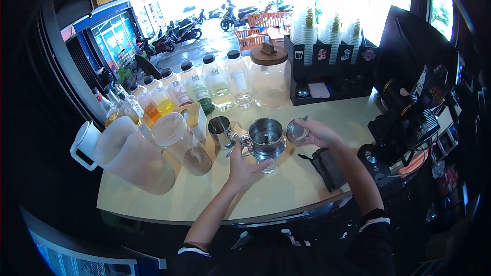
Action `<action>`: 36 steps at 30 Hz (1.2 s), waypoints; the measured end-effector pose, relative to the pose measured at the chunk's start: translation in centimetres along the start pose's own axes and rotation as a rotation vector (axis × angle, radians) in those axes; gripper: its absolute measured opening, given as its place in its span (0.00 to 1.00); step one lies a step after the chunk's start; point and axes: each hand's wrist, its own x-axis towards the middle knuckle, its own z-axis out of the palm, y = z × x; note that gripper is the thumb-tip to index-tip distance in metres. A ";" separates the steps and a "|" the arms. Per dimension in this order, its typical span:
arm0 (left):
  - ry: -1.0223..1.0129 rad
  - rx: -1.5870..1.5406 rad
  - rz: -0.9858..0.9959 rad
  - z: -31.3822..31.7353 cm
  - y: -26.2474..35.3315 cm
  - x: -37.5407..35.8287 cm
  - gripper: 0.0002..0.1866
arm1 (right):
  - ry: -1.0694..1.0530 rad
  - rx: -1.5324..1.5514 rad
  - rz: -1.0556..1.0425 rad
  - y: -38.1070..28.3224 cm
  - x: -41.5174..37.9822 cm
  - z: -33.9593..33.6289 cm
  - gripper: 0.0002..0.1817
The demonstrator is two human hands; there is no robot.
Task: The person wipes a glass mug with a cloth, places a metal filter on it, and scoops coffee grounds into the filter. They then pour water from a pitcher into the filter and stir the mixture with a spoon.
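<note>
A metal drip coffee filter (265,135) with a side handle and a wide base plate sits upright on a clear glass (269,166). My left hand (243,169) curves around the near left of the filter, with the thumb along its base and the fingers by the handle; their exact contact is partly hidden. In my right hand (321,134) is a small round metal filter press (297,132), pinched at its edge just right of the filter. Left of the filter stands a steel milk jug (221,133). A dark cloth (327,169) lies below my right forearm.
A large frosted pitcher (134,158) and a clear canister (183,145) stand at the left. Behind them runs a row of black-capped bottles (217,84), ending at a wood-lidded jar (270,84). A black cup rack (332,64) and dark equipment (409,97) are at the right.
</note>
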 end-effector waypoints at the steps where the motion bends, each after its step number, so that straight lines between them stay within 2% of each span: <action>1: -0.003 -0.009 0.004 0.2 -0.1 0.0 0.40 | 0.040 -0.025 0.046 1.0 0.2 -0.3 0.24; 4: 0.018 -0.017 0.003 0.4 0.8 0.0 0.40 | 0.075 -0.134 0.055 2.9 0.9 0.7 0.21; 6: 0.017 -0.016 0.014 0.5 0.8 0.1 0.40 | 0.040 -0.210 0.066 3.4 1.2 1.0 0.24; 8: 0.026 -0.013 0.016 0.4 0.6 -0.1 0.40 | 0.141 -0.384 0.047 3.9 1.5 1.5 0.30; 12: 0.011 0.003 -0.011 0.5 0.2 -0.3 0.43 | 0.137 -0.533 0.069 3.5 2.1 1.8 0.34; 14: 0.032 0.017 0.002 0.4 0.3 -0.5 0.45 | 0.105 -0.735 0.027 4.1 3.0 1.3 0.38; 16: 0.019 -0.014 -0.035 0.1 0.7 -0.7 0.50 | 0.095 -0.769 -0.046 4.7 3.5 0.8 0.38; 18: 0.027 0.051 -0.021 -0.5 1.6 -1.3 0.51 | 0.043 -0.913 -0.052 4.1 3.2 1.1 0.31; 20: 0.033 0.113 -0.009 -0.9 2.0 -1.8 0.53 | -0.003 -0.951 -0.096 3.4 2.8 1.2 0.31; 23: 0.083 0.052 0.028 -1.1 2.4 -3.0 0.51 | -0.049 -1.020 -0.143 2.8 2.2 1.6 0.28; 25: 0.154 0.047 0.015 -1.0 2.9 -4.0 0.44 | -0.063 -1.061 -0.152 2.8 2.2 1.6 0.26; 26: 0.167 0.052 0.014 -0.9 3.0 -4.5 0.44 | -0.034 -1.064 -0.119 2.9 2.3 1.6 0.26; 28: 0.300 0.050 -0.046 -0.8 3.3 -5.7 0.37 | -0.026 -1.070 -0.089 3.0 2.7 1.4 0.27; 30: 0.371 0.053 -0.077 -0.8 3.0 -6.9 0.34 | 0.022 -1.119 -0.309 2.7 2.1 1.7 0.30; 31: 0.430 0.045 -0.098 -0.9 2.8 -7.7 0.32 | 0.043 -1.153 -0.322 2.2 1.9 2.0 0.29; 36: 0.537 0.053 -0.112 -4.2 1.7 -9.2 0.32 | 0.135 -0.886 -0.231 0.3 1.5 3.8 0.23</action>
